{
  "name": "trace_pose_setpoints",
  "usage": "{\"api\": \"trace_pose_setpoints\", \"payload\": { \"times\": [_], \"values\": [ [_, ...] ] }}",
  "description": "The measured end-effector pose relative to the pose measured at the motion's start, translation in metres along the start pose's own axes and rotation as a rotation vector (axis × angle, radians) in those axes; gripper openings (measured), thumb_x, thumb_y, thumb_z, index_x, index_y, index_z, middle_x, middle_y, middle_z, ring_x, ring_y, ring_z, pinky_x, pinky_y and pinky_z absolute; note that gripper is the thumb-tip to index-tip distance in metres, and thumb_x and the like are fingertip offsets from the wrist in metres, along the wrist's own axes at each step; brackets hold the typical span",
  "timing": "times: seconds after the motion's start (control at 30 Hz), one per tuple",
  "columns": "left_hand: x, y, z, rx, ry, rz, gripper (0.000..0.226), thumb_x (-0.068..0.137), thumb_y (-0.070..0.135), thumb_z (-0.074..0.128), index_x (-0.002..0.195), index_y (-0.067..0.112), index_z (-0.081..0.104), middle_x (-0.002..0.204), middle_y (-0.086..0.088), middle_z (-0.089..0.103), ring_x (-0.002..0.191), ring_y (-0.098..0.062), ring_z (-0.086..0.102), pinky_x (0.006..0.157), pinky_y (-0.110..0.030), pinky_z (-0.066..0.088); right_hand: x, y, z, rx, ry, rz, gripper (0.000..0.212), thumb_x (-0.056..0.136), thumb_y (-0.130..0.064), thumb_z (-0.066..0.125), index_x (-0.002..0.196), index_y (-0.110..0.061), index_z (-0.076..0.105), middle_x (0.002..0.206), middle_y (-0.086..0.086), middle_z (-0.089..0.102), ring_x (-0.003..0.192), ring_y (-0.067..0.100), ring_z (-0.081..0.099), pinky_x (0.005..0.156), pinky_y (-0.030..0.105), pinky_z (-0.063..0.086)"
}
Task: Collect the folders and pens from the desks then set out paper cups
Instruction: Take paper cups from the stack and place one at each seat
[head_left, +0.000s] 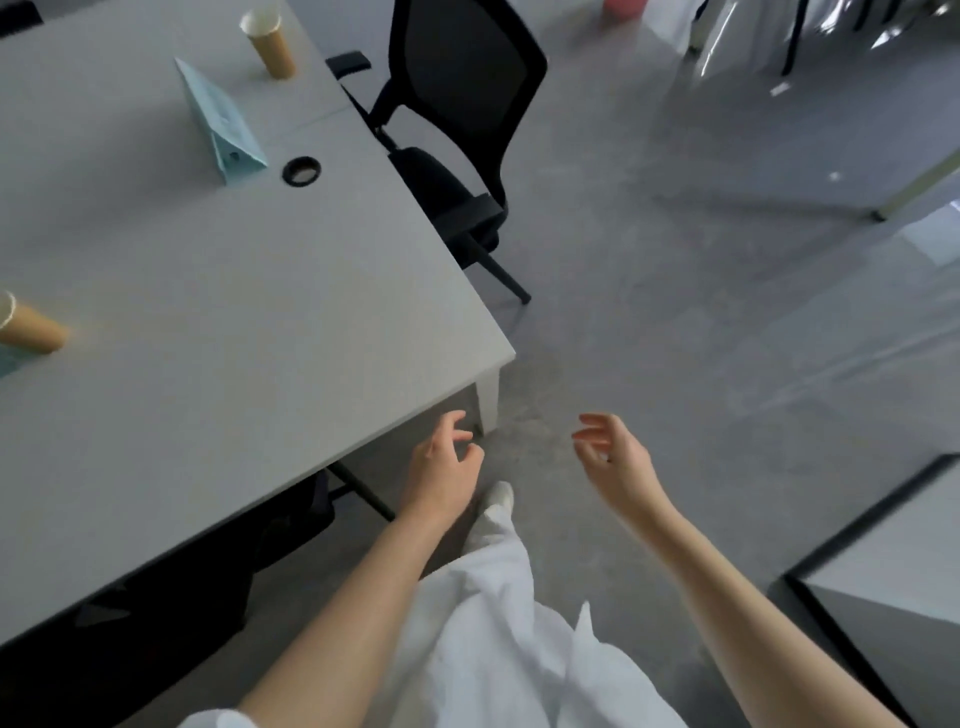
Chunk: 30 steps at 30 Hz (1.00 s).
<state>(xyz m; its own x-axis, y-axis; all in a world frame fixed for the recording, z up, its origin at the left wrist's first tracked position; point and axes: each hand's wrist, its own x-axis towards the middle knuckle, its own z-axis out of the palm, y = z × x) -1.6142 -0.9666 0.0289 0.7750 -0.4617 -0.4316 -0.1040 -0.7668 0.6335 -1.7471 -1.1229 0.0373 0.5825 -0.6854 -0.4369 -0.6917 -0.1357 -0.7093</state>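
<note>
Two brown paper cups stand on the grey desk: one cup at the far end, another cup at the left edge of view. A pale blue folded tent card stands between them near a round black cable hole. My left hand hangs just off the desk's near corner, fingers loosely curled, holding nothing. My right hand is out over the floor, fingers apart and empty. No folders or pens show.
A black mesh chair stands at the desk's right side. Another black chair is tucked under the near edge. A second grey desk corner juts in at lower right. Grey concrete floor lies between.
</note>
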Motion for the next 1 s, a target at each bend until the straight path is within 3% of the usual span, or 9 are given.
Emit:
{"api": "trace_pose_setpoints", "payload": {
  "times": [0.27, 0.47, 0.53, 0.7, 0.93, 1.0],
  "values": [
    [0.07, 0.063, 0.005, -0.046, 0.034, 0.022, 0.033, 0.092, 0.019, 0.056, 0.125, 0.017, 0.055, 0.092, 0.005, 0.066, 0.095, -0.019, 0.06, 0.083, -0.028, 0.044, 0.092, -0.038, -0.054, 0.045, -0.062, -0.079, 0.03, 0.093, -0.013, 0.053, 0.123, -0.015, 0.053, 0.104, -0.001, 0.067, 0.093, 0.01, 0.06, 0.079, 0.017, 0.04],
    [0.153, 0.129, -0.004, -0.052, 0.044, -0.012, 0.032, 0.092, 0.018, 0.053, 0.124, 0.018, 0.056, 0.09, 0.002, 0.067, 0.091, -0.021, 0.061, 0.082, -0.03, 0.047, 0.179, -0.076, -0.102, -0.04, -0.168, -0.176, 0.027, 0.092, -0.006, 0.052, 0.118, -0.013, 0.055, 0.099, -0.001, 0.068, 0.094, 0.01, 0.063, 0.073, -0.003, 0.04],
    [0.182, 0.157, -0.008, -0.06, 0.044, -0.001, 0.032, 0.092, 0.018, 0.054, 0.124, 0.018, 0.057, 0.09, 0.003, 0.069, 0.09, -0.018, 0.062, 0.084, -0.033, 0.05, 0.21, -0.089, -0.119, -0.076, -0.199, -0.201, 0.028, 0.092, -0.006, 0.052, 0.119, -0.013, 0.055, 0.1, -0.001, 0.067, 0.094, 0.011, 0.064, 0.074, -0.001, 0.041],
    [0.245, 0.218, -0.014, -0.079, 0.069, 0.009, 0.028, 0.093, 0.023, 0.054, 0.12, 0.022, 0.059, 0.092, 0.007, 0.071, 0.09, -0.014, 0.063, 0.084, -0.032, 0.05, 0.286, -0.117, -0.156, -0.105, -0.199, -0.243, 0.028, 0.093, -0.007, 0.053, 0.121, -0.01, 0.054, 0.105, 0.003, 0.066, 0.097, 0.015, 0.063, 0.083, 0.019, 0.044],
    [0.327, 0.291, -0.002, -0.254, 0.098, -0.101, 0.019, 0.097, 0.024, 0.051, 0.113, 0.021, 0.061, 0.089, 0.008, 0.072, 0.084, -0.007, 0.067, 0.081, -0.03, 0.053, 0.398, -0.132, -0.201, -0.118, -0.275, -0.275, 0.028, 0.091, -0.006, 0.056, 0.118, -0.012, 0.056, 0.1, -0.001, 0.068, 0.095, 0.016, 0.065, 0.083, 0.023, 0.05],
    [0.357, 0.312, 0.004, -0.296, 0.154, -0.15, 0.018, 0.098, 0.023, 0.051, 0.112, 0.02, 0.062, 0.089, 0.007, 0.072, 0.084, -0.006, 0.067, 0.082, -0.028, 0.053, 0.44, -0.141, -0.216, -0.125, -0.346, -0.319, 0.028, 0.09, -0.003, 0.056, 0.117, -0.012, 0.057, 0.098, 0.0, 0.068, 0.093, 0.017, 0.065, 0.078, 0.011, 0.048]
  ]
}}
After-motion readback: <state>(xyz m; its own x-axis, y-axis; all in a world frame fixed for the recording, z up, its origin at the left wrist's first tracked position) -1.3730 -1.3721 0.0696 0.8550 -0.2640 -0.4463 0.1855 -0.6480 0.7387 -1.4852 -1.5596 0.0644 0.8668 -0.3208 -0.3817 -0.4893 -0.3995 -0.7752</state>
